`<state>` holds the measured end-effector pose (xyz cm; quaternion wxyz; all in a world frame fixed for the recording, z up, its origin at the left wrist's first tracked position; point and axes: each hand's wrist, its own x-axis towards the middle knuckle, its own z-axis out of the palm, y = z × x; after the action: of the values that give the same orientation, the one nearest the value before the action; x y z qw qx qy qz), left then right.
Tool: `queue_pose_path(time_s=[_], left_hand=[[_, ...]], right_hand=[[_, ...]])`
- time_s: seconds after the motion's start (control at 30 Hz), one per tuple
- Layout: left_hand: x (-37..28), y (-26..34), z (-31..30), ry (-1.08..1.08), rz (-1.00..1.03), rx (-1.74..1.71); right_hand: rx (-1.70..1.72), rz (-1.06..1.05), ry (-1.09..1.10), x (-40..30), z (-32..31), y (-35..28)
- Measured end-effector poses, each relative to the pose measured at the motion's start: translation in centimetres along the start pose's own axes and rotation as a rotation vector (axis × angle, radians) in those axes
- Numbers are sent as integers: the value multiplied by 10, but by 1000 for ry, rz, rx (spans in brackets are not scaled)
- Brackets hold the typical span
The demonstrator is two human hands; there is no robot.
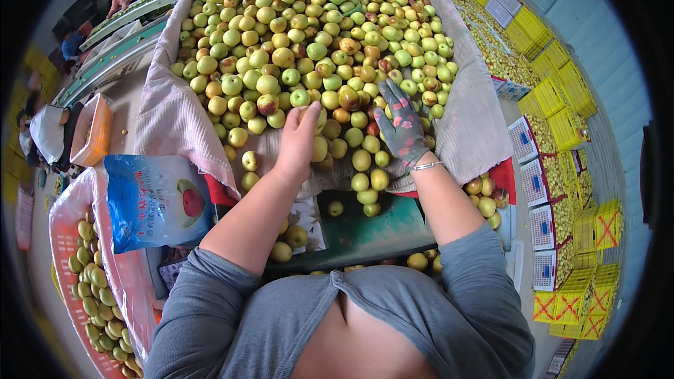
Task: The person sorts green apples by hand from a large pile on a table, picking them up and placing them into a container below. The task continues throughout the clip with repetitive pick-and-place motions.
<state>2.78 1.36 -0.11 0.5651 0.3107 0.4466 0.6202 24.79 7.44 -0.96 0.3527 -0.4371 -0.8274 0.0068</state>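
Observation:
A large heap of green and brown-blotched jujubes [284, 56] lies on a pale ribbed cloth [468, 131] in front of me. My left hand [299, 134] is bare and curled at the near edge of the heap, with a green jujube [320, 122] against its thumb; its fingertips are hidden. On the right, my right hand [403, 129] wears a dark floral glove and lies over the fruit, fingers stretched out and holding nothing. Between the hands, several jujubes [362, 160] trail down towards a worn green surface [368, 231]. One jujube [335, 208] rests on that surface.
A blue printed bag [158, 202] stands left of my forearm, beside a plastic-lined pink basket [73, 273] of jujubes. Yellow crates [571, 89] and filled white boxes [542, 221] line the right side. Further left are an orange basket [95, 131], a conveyor [121, 45] and people [50, 131].

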Motion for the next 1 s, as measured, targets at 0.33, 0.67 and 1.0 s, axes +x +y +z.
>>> queue_pose_path(time_s=[0.33, 0.67, 1.0], left_hand=[[-26, -8, 7, -837, 405, 490], [-43, -15, 12, -1021, 375, 769], [-34, -5, 5, -1078, 355, 683]], right_hand=[[172, -28, -152, 104, 47, -12], [-328, -329, -418, 144, 95, -88], [232, -473, -383, 66, 58, -77]])
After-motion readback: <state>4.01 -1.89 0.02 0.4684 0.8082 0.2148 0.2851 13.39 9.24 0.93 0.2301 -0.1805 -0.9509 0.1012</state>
